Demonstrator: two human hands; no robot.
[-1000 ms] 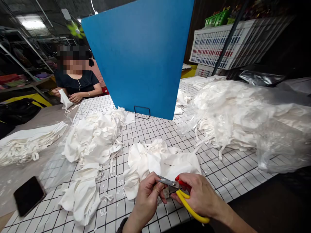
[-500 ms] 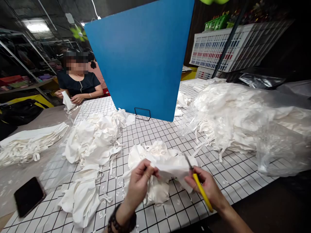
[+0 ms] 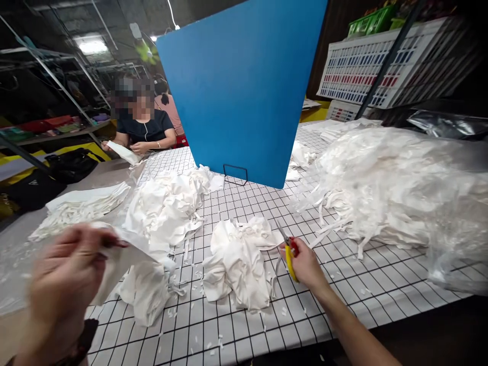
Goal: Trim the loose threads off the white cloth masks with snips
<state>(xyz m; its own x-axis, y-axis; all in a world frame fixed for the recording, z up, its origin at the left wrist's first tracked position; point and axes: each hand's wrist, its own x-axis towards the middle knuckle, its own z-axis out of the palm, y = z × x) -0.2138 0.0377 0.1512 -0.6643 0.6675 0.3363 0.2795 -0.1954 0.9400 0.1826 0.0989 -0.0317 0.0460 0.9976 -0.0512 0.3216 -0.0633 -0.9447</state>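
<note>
Scissors (image 3: 288, 250) in right hand (image 3: 305, 264): dull grey metal blades, glossy yellow and red plastic handles. Cloth piece (image 3: 125, 256) in left hand (image 3: 64, 284): white, matt, soft, creased. Pile (image 3: 236, 259) on table: same crumpled white fabric. Tablecloth (image 3: 247, 203): smooth, white with black grid. Board (image 3: 244, 86): matt blue, flat. Bag (image 3: 450, 203): glossy clear plastic film, wrinkled.
</note>
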